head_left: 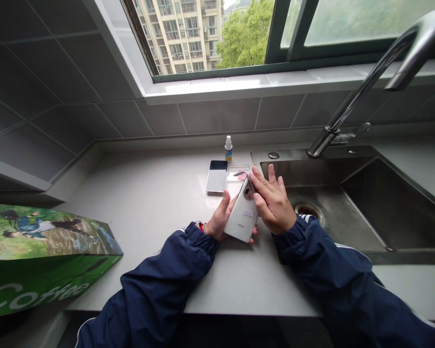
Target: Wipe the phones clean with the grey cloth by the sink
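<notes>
My left hand (220, 220) is wrapped round a silvery-white OPPO phone (240, 221), its back facing up and its round camera ring at the top. Fingertips show past the phone's right edge. My right hand (273, 200) presses a thin grey cloth (241, 174) against the phone's upper right edge beside the camera; some of its fingers stick out, and much of the cloth is hidden under them. Behind the phone lie a second phone (216, 177) with its dark glossy screen up and a clear phone case (235, 170). A small white-capped spray bottle (228, 149) stands upright behind them.
A steel sink (333, 198) with a chrome faucet (351, 106) lies to the right, close to my right hand. At the left, a green box or bag marked "Coffee" (50, 261) stands on the white counter (148, 208). A tiled wall and window run along the back.
</notes>
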A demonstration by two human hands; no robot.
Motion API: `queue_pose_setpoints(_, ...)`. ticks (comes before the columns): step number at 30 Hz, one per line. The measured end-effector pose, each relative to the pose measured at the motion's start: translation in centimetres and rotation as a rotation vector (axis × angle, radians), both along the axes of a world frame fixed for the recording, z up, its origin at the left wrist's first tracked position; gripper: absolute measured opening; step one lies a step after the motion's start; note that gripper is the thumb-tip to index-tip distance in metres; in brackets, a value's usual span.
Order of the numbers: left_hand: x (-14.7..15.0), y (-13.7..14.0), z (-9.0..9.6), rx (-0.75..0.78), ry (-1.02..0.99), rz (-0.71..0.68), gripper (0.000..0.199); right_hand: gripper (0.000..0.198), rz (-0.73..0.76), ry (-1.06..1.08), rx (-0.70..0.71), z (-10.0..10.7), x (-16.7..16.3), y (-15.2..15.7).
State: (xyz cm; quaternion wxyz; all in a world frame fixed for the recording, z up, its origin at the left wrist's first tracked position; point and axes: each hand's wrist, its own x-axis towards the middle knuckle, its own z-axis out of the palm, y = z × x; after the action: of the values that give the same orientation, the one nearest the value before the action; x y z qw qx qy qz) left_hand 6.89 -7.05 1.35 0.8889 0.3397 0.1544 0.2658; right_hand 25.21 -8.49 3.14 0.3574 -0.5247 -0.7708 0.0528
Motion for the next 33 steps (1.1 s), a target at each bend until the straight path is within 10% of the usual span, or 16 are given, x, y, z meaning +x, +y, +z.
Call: queue_pose_setpoints(33,0.2,0.3,0.7,-0.192,-0.106,0.409,0.089,0.050,0.449,-0.260,-0.013,0.3,-2.4,-2.1)
